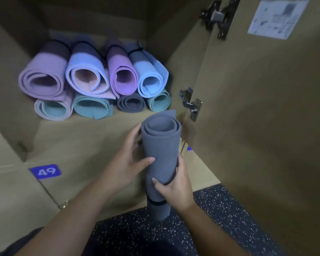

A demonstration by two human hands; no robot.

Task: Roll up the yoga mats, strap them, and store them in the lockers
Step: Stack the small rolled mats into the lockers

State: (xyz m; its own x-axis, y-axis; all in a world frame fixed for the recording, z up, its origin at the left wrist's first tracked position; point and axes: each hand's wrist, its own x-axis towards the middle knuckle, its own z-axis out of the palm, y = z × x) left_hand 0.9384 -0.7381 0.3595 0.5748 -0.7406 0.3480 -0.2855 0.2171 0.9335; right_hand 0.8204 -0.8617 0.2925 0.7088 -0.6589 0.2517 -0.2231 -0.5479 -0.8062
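Observation:
A rolled grey yoga mat [160,150] with two black straps is held in front of the open locker [78,137], its open end pointing at the locker's mouth. My left hand [132,159] grips the roll from the left, thumb across its front. My right hand [175,187] grips it lower down on the right, by a black strap. Inside the locker lie several rolled mats in two layers: purple [42,78], light blue [87,78], violet [123,78] and blue [151,80] on top of teal and grey ones.
The locker door [266,108] stands open on the right, with two metal hinges [191,104] and a paper notice. A blue label "49" [45,171] marks the closed locker below. Dark speckled floor [220,218] lies underfoot.

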